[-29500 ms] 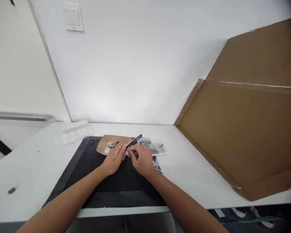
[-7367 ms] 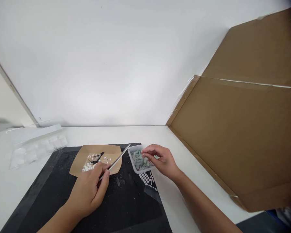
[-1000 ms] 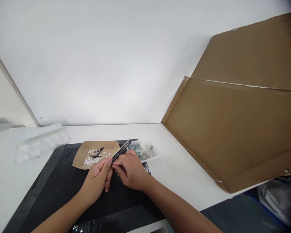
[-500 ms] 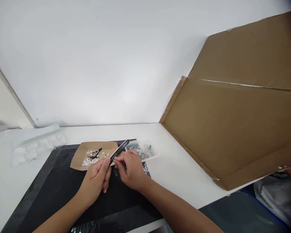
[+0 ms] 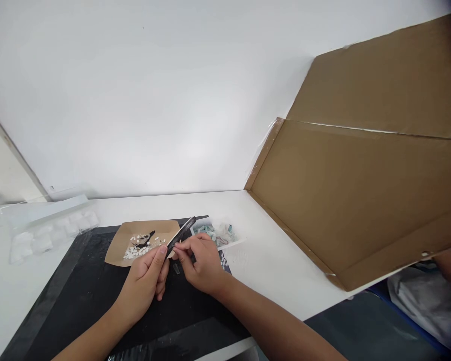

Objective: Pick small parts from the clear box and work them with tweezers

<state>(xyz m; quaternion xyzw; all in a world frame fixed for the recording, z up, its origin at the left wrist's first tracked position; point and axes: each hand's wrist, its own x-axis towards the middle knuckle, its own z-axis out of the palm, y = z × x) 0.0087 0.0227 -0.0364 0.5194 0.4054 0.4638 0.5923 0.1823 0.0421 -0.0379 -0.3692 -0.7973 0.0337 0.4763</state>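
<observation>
My left hand [image 5: 145, 273] is closed around the lower end of a slim black strip [image 5: 182, 236] with a pale edge, which slants up to the right. At the strip's side, my right hand [image 5: 201, 263] has its thumb and forefinger pinched together; whatever lies between them is hidden. Behind the left hand, a brown paper tray [image 5: 116, 245] holds small white pieces [image 5: 137, 250] and some black scraps [image 5: 146, 240]. Just beyond the right hand, a clear plastic tray [image 5: 231, 244] contains greenish and white crumpled bits [image 5: 221, 233].
A black mat [image 5: 86, 291] covers part of the white table [image 5: 278, 271]. Clear packaging with white lumps [image 5: 52, 233] lies at left. A large cardboard panel [image 5: 353, 200] stands at right. Another person's hand [image 5: 449, 265] shows beyond the panel's lower edge.
The whole view has shifted slightly, with things appearing a little farther left. Both hands keep the same hold at the black strip.
</observation>
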